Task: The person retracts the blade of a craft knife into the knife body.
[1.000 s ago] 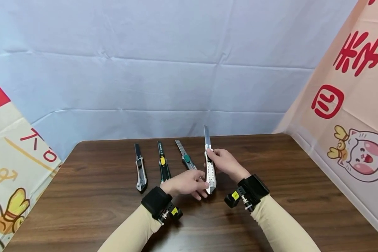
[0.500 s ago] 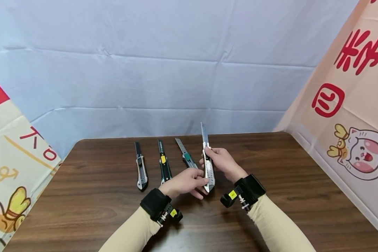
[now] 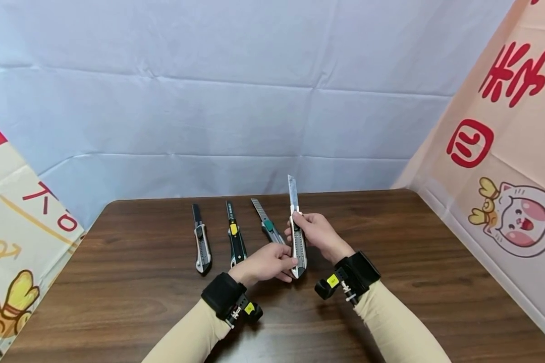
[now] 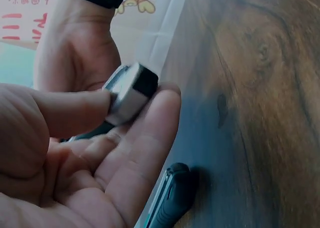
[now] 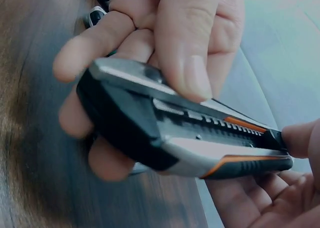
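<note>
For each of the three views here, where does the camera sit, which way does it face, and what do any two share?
Head: on the head, facing forward and down at the table; shows both sleeves, left hand, right hand.
Left wrist: beside the left hand, facing along its fingers to the held knife's butt end.
Right wrist: under the right hand, facing the knife up close.
Shared: all three show the held knife gripped by both hands.

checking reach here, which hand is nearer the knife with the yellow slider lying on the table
Left. The left hand sits just right of the yellow-slider knife, pinching the butt of the held utility knife. The right hand grips that knife farther right.
</note>
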`<state>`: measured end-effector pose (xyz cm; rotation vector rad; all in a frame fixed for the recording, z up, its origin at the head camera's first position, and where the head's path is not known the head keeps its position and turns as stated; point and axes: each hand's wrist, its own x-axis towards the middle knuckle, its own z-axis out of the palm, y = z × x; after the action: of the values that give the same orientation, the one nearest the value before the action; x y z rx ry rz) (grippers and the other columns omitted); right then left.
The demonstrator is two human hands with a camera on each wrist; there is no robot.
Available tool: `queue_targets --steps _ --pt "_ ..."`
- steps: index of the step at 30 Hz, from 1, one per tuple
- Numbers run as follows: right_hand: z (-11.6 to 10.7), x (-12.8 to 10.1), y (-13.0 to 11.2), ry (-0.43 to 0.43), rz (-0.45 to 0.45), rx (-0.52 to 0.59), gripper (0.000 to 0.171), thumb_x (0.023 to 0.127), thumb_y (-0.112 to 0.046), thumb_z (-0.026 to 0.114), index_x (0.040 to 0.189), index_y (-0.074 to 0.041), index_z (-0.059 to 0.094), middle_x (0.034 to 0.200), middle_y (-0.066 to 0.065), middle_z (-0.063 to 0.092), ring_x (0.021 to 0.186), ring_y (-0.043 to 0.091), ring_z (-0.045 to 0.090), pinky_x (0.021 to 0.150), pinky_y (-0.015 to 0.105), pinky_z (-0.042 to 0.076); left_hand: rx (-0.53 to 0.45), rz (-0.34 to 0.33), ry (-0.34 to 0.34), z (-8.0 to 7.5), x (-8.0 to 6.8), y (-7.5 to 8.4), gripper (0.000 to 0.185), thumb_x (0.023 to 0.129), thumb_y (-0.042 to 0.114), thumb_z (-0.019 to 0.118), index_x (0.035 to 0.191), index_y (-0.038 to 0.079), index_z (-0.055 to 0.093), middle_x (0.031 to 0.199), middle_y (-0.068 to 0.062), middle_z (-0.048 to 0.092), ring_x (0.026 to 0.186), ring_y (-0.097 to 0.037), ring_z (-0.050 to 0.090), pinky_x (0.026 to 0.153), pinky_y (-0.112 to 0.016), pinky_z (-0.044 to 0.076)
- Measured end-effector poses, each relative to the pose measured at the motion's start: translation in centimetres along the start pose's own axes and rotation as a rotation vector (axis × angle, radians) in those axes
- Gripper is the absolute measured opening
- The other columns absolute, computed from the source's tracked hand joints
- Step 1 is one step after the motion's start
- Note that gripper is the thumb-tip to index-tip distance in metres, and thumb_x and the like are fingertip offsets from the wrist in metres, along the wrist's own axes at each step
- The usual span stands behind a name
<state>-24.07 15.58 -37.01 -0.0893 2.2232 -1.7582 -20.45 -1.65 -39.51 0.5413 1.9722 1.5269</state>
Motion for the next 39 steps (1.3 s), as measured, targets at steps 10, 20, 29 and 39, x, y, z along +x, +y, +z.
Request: queue_targets --steps 10,20,29,39 --pt "-0.12 -0.02 -0.05 0.029 0.007 0.014 0.042 0.106 -0.032 0.04 0.114 0.004 0.059 0.094 0.008 0.071 0.078 0.01 0.068 0.07 0.027 0.058 -0.074 0.007 -0.003 0.11 0.24 -0.11 0.031 0.101 0.005 0.049 0.126 -0.01 0.054 0.118 -0.024 0.067 0.099 -0.017 0.066 0.086 -0.034 0.059" --pt "0.04 0.02 0.28 0.004 -0.009 0.008 0.041 0.107 -0.03 0.038 0.115 0.005 0.058 0.093 0.008 0.07 0.078 0.012 0.068 0.071 0.026 0.057 -0.077 -0.025 0.005 0.27 0.25 0.07 0.029 0.1 0.004 0.05 0.125 -0.01 0.054 0.117 -0.022 0.068 0.092 -0.015 0.066 0.084 -0.034 0.06" --pt "0.02 0.26 0.44 0.008 -0.023 -0.001 0.037 0.106 -0.027 0.041 0.117 0.004 0.058 0.097 0.011 0.07 0.081 0.012 0.067 0.075 0.027 0.056 -0.045 -0.025 0.017 0.29 0.19 0.4 0.029 0.1 0.004 0.048 0.125 -0.011 0.054 0.114 -0.023 0.068 0.089 -0.014 0.066 0.082 -0.033 0.06" --pt "-0.23 0.22 0.65 -0.022 -0.039 -0.022 0.036 0.106 -0.023 0.041 0.123 0.006 0.055 0.103 0.014 0.069 0.083 0.012 0.067 0.078 0.027 0.054 -0.07 -0.026 0.021 0.43 0.38 0.03 0.03 0.101 0.003 0.047 0.126 -0.011 0.053 0.115 -0.024 0.067 0.092 -0.017 0.067 0.083 -0.034 0.06"
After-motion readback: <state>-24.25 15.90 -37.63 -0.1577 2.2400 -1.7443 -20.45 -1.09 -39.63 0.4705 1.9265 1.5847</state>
